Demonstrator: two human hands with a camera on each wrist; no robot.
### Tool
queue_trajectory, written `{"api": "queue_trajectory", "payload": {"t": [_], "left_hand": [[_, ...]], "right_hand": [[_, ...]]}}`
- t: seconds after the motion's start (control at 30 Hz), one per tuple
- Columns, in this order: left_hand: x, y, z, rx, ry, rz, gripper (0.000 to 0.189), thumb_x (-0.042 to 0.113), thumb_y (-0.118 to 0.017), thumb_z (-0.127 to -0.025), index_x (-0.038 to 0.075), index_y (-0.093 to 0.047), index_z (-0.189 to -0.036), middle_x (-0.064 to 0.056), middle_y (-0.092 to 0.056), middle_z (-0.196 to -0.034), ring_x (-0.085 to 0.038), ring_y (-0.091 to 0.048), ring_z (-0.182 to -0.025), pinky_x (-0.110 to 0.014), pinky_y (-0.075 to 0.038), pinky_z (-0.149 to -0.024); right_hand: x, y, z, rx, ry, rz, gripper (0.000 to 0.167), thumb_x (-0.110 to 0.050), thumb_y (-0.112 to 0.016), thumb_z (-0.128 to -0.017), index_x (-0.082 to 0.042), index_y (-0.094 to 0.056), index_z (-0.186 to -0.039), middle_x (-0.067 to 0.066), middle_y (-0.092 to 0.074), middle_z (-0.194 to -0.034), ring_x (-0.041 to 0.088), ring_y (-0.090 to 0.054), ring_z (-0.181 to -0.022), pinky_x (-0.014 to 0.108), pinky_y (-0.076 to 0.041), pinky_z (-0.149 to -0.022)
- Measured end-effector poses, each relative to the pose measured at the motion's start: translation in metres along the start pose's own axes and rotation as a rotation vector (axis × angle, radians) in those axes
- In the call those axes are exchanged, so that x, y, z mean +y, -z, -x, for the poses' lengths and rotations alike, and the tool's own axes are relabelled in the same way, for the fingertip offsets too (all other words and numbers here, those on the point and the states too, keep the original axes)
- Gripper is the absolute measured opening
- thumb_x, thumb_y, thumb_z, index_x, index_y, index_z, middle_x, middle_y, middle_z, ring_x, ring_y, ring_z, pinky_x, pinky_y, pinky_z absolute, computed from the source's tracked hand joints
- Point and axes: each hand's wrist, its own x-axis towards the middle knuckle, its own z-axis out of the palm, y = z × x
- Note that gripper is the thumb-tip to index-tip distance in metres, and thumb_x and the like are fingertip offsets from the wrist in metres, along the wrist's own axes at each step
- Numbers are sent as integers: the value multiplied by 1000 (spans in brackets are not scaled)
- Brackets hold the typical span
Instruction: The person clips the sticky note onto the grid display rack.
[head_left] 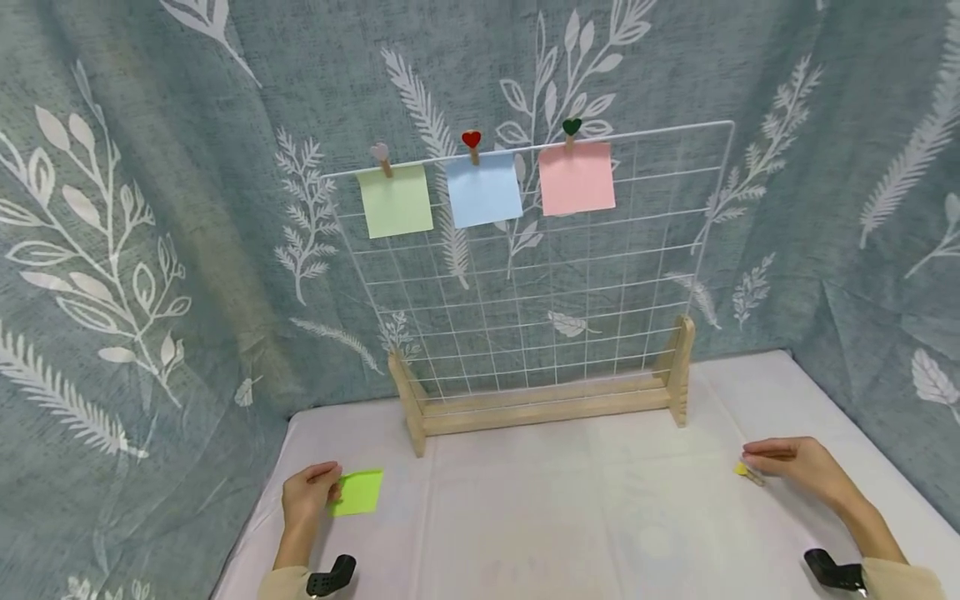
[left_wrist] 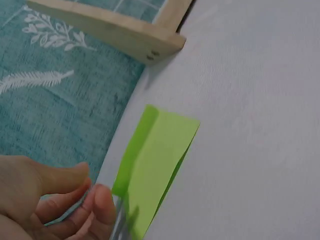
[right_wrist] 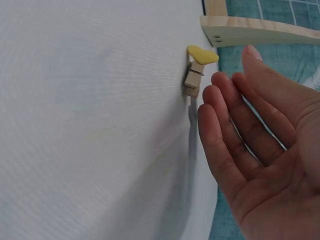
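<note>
A bright green sticky note (left_wrist: 160, 150) lies on the white table at the left, one edge bent up. Beside that edge is my left hand (head_left: 309, 493), its fingers loosely bent and nothing pinched between them; the fingertips overlap the note's edge in the head view. At the right, a small wooden clothespin (right_wrist: 193, 80) with a yellow heart (right_wrist: 202, 55) rests on the table. My right hand (right_wrist: 260, 130) hovers right by it, fingers relaxed and slightly bent, thumb apart from them, holding nothing.
A white wire grid (head_left: 555, 287) stands upright in a wooden base (head_left: 547, 410) at the back. Heart-topped clothespins hold a pale green note (head_left: 396, 202), a blue note (head_left: 484, 192) and a pink note (head_left: 576, 180) along its top bar. Leaf-patterned curtains (head_left: 187, 208) surround the table (head_left: 525, 500).
</note>
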Motion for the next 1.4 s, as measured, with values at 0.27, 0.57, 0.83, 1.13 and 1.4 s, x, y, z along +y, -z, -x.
{"api": "queue_trajectory", "payload": {"t": [0.27,0.57,0.83,1.13,1.4], "left_hand": [[-12,10,-8,0,-133,-418,30,9,-69,-87,-17,-66,-102,-19,-68,-80,-18,-60,-64,-23,-48,-51],[-22,15,-5,-31,-138,-416,23,8,-72,-85,-13,-71,-95,-11,-68,-74,-13,-56,-62,-24,-45,-51],[-26,17,-6,-114,-152,-352,25,8,-75,-83,-14,-70,-96,-5,-67,-71,-12,-53,-55,-23,-45,-43],[-21,16,-4,-157,-159,-347,18,1,-75,-81,-11,-72,-93,-6,-68,-73,-12,-55,-59,-21,-45,-45],[-24,16,-5,-159,-146,-280,16,0,-70,-86,-13,-70,-95,-8,-67,-73,-12,-54,-56,-22,-49,-43]], "right_hand": [[4,-16,7,-29,59,11,41,-22,-79,-84,9,-71,-108,15,-74,-99,2,-66,-79,17,-56,-67],[0,-26,6,-5,90,67,39,-21,-82,-80,7,-72,-104,13,-73,-94,3,-64,-73,20,-56,-63],[-5,-27,5,9,82,124,29,-19,-82,-79,4,-75,-96,9,-72,-88,14,-65,-75,21,-55,-59],[-10,-24,9,47,82,149,24,-19,-81,-81,2,-75,-92,7,-73,-85,16,-67,-75,20,-55,-62],[-15,-24,13,102,89,130,23,-22,-80,-83,-1,-75,-92,6,-73,-86,4,-63,-72,19,-52,-59]]}}
